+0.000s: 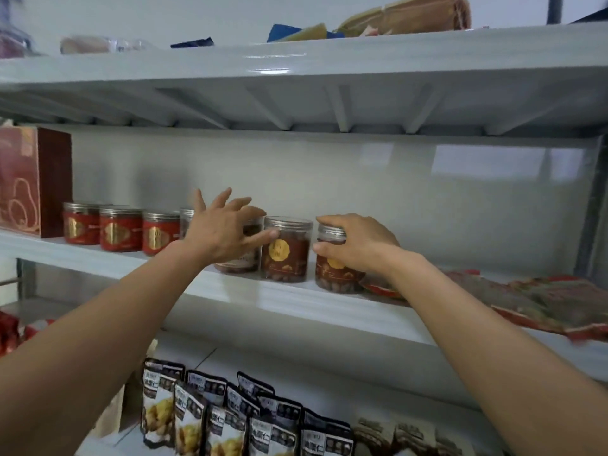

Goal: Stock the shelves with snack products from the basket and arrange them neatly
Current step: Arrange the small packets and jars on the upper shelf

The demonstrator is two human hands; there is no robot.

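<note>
Bare left hand (223,233), bare right hand (360,246), bare forearms (108,311)

The head view looks forward, slightly upward, close to the middle shelf (296,301).

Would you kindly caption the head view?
Right hand grips a shelved jar; open left hand spreads before neighbouring jars.

A shop: long pale metal shelves (296,301) carry rows of matching snack jars (121,233) and identical bagged snacks (194,419).
</note>
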